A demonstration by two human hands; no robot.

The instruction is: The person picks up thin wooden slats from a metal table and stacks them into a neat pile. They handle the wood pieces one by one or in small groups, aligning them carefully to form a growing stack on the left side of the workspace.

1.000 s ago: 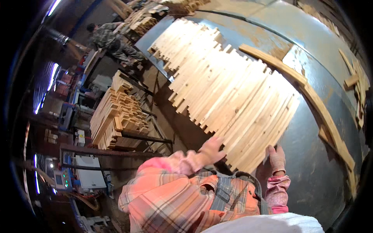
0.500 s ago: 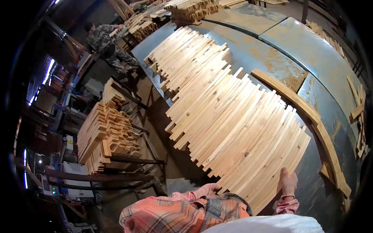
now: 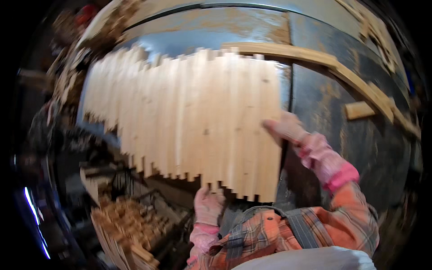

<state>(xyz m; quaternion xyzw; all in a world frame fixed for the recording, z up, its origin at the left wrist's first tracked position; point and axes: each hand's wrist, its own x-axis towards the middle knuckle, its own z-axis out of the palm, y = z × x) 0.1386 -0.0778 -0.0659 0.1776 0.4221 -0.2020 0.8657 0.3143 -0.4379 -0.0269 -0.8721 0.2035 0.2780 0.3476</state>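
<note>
The left hand (image 3: pixel 209 207) touched the near ends of long, pale wooden strips (image 3: pixel 198 117). The right hand (image 3: pixel 290 128) touched their right edge. Neither grip was clear.

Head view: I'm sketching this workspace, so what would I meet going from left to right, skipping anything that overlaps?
Bright strip of light → stacked wood pieces → left hand → right hand → short wood piece.

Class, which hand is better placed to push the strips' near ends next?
Probably the left hand, at the near ends of the wooden strips; the right hand is at their right side.
</note>
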